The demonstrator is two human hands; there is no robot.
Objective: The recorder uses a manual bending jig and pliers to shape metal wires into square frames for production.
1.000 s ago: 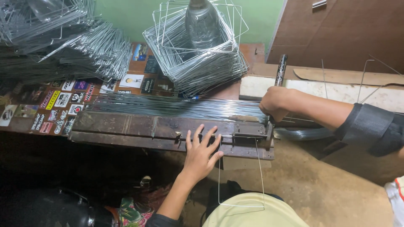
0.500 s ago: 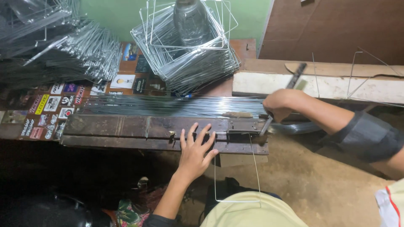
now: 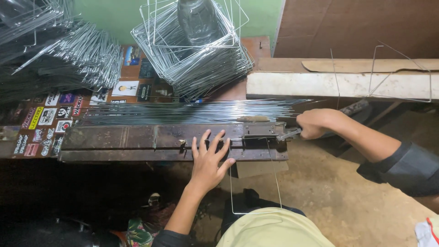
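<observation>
Stacks of bent wire frames point(image 3: 196, 59) crowd the table point(image 3: 249, 45) behind both hands point(image 3: 208, 158).

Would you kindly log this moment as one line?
left hand: flat on bending jig | right hand: gripping lever handle | bent wire: hanging from jig

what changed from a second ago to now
The right hand swung the lever handle from upright down toward the bending jig, and the wire loop now hangs lower. The left hand stayed flat on the jig.
</observation>
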